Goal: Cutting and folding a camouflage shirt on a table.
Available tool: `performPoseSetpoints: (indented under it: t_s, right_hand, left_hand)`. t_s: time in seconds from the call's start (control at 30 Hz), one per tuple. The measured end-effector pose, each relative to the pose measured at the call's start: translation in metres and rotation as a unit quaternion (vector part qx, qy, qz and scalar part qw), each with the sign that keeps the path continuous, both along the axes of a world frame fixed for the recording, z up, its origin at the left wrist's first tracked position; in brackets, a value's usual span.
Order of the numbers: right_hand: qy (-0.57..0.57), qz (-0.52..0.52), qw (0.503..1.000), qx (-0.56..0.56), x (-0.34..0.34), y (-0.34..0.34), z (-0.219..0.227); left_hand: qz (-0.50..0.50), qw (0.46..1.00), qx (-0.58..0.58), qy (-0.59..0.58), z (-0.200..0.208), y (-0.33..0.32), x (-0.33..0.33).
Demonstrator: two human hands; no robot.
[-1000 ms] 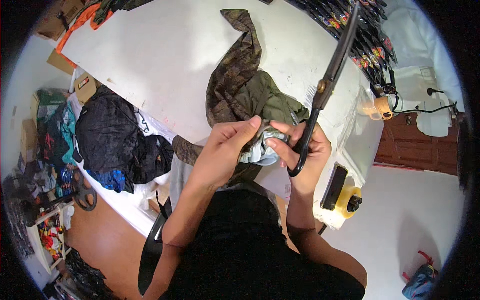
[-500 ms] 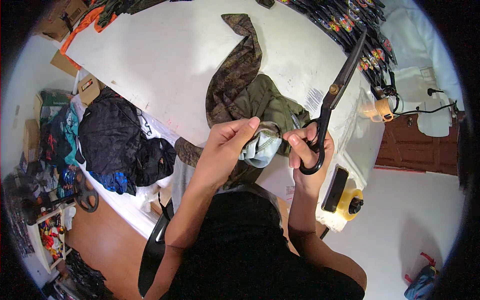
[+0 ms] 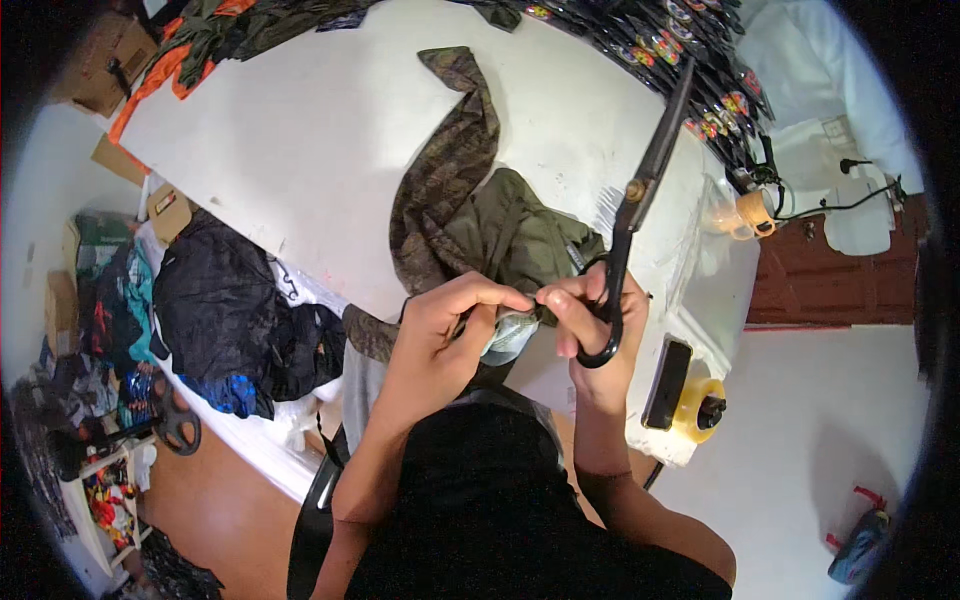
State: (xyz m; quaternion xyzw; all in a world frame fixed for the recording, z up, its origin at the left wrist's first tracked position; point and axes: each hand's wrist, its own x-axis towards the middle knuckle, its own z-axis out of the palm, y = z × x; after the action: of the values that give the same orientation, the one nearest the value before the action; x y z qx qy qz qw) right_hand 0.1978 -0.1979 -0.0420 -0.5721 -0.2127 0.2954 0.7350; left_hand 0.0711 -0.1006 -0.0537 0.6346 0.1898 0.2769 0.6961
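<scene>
A camouflage and olive-green garment lies bunched on the white table, one patterned sleeve-like strip stretching toward the far side. My left hand pinches the edge of the garment, thumb and forefinger together, above a pale blue-white part. Close beside it, my right hand has its thumb and forefinger pinched at the same edge. Large black-handled scissors hang on the right hand's fingers, blades together and pointing away from me. What lies between the fingertips is too small to make out.
The white table bears packed black items at its far right and orange-green cloth at far left. A dark phone and a yellow tape roll sit at right. Black garments are heaped at left.
My left fingers have curled over and come together with the right fingertips at the cloth edge. Both hands and the scissors sit slightly lower in the view; the right hand has shifted left.
</scene>
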Motion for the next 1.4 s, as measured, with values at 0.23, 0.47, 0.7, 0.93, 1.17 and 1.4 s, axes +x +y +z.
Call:
performPoseSetpoints:
  t_s: [0.23, 0.47, 0.7, 0.93, 1.17, 1.4]
  right_hand:
    - [-0.015, 0.054, 0.998, 0.014, -0.002, 0.002, -0.003]
    - [-0.009, 0.075, 0.997, -0.004, 0.01, -0.003, -0.003]
    - [0.068, 0.168, 0.983, 0.008, 0.019, -0.052, -0.012]
    - [0.182, 0.292, 0.938, -0.036, 0.017, -0.104, -0.025]
    - [0.294, 0.343, 0.883, -0.129, 0.012, -0.136, -0.025]
    - [0.28, 0.342, 0.886, -0.143, 0.005, -0.133, -0.021]
  left_hand:
    - [0.019, 0.997, 0.081, -0.001, -0.006, -0.004, 0.005]
    - [0.064, 0.997, -0.039, 0.002, -0.018, -0.003, 0.003]
    - [0.092, 0.986, -0.131, -0.041, -0.016, -0.003, 0.001]
    - [0.125, 0.974, -0.179, -0.066, -0.019, 0.003, -0.001]
    - [0.164, 0.959, -0.218, -0.074, -0.018, 0.001, -0.002]
    - [0.187, 0.953, -0.214, -0.104, -0.022, -0.003, 0.001]
